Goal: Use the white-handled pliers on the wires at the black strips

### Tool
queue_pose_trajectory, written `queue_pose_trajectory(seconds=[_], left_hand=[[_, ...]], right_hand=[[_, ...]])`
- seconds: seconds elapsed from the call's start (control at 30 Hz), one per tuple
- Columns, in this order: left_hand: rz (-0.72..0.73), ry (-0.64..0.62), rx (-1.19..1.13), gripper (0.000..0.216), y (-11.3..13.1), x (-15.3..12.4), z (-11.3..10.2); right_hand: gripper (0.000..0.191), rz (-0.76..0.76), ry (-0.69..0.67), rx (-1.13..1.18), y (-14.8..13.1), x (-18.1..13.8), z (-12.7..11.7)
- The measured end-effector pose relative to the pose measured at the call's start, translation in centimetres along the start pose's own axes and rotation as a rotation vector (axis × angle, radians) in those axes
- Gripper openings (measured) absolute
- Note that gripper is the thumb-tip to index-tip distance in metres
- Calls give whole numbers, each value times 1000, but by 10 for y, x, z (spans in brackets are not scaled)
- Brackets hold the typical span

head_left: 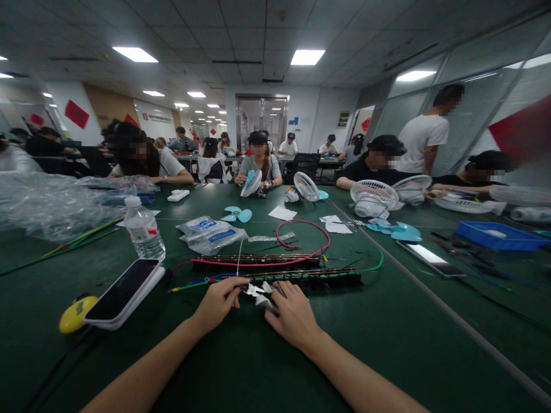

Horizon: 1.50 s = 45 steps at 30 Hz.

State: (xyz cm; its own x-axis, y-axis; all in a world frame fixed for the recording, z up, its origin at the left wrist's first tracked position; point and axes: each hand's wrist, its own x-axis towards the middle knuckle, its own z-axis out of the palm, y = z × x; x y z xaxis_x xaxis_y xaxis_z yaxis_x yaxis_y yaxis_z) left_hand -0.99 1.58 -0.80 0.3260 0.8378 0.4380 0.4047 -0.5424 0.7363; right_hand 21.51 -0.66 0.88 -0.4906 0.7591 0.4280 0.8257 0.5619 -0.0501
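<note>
My left hand (219,303) is closed, its fingertips pinched against a small silvery-white piece (253,290), crumpled or folded, of a kind I cannot make out. From the other side my right hand (291,312) curls its fingers over the same piece, with a greyish edge showing by the thumb. A thin white strip (239,257), like a cable tie, stands up just beyond the left fingertips. Right behind both hands lie two long dark terminal strips with copper-coloured bars (301,276). A green wire (381,261), a blue wire (193,283) and a red wire (329,235) run along them.
At left are a phone (124,289), a yellow rounded object (77,314), a water bottle (144,232) and clear plastic wrap (64,201). Plastic bags (210,235) lie ahead. Fan parts (374,198), another phone (430,258) and a blue tray (499,235) are rightward. Co-workers sit opposite.
</note>
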Motion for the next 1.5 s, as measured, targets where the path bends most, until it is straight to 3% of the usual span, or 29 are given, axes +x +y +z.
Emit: queue_pose_trajectory(seconds=[0.73,1.5], left_hand=[[18,-6,36,28,2,-1,-2],[89,-25,51,29,-5,-1,-1]], right_hand=[[22,4,19,-35,1,0,6],[18,40,-44,-86,-1,-1,4]])
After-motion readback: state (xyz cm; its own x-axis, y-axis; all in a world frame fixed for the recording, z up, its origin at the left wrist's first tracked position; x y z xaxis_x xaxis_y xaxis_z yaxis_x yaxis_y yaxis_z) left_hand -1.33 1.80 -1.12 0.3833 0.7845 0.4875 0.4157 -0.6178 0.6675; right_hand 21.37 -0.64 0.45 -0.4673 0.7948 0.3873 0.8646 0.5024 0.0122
